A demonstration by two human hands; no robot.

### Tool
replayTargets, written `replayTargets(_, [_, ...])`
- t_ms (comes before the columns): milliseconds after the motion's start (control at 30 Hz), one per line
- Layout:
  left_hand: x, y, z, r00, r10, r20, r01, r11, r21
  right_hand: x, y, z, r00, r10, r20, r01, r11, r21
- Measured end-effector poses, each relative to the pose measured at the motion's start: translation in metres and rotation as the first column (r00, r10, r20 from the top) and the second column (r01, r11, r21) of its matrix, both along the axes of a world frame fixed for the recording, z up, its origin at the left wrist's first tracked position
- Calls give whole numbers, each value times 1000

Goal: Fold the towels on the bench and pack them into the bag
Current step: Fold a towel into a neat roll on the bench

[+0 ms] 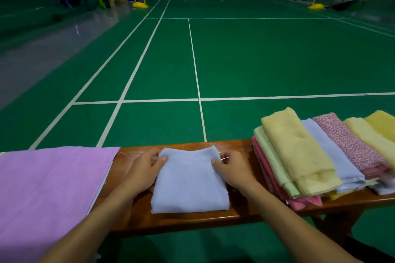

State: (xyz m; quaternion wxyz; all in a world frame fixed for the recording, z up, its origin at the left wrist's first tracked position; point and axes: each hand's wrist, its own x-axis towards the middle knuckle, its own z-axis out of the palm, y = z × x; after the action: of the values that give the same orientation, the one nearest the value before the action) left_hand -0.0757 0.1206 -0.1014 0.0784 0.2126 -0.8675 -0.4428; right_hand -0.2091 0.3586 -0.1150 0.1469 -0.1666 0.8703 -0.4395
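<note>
My left hand (pixel 145 170) and right hand (pixel 232 170) pinch the far corners of the folded pale-blue cloth towel (pixel 189 183) on the wooden surface (pixel 181 219); light and limp, it looks best lifted by both side edges.

Dim, even indoor light, faint glare on the grey floor (pixel 70 34), dark vignetted corners, wide-angle bending at edges.

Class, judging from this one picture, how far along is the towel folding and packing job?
Done: a stack of folded towels lies at the bench's right end. In hand: left hand and right hand pinch a folded light blue towel. Left: the pink towel lies spread out; no bag shows.
</note>
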Motion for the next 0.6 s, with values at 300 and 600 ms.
replayTargets(300, [-7,-4,-11,992,106,65,-81,949,-304,3,-6,-6,982,-63,-177,94,981,171])
replayTargets(600, [10,13,-9,979,-179,-96,104,848,-520,26,-7,9,714,363,-599,-163,918,362])
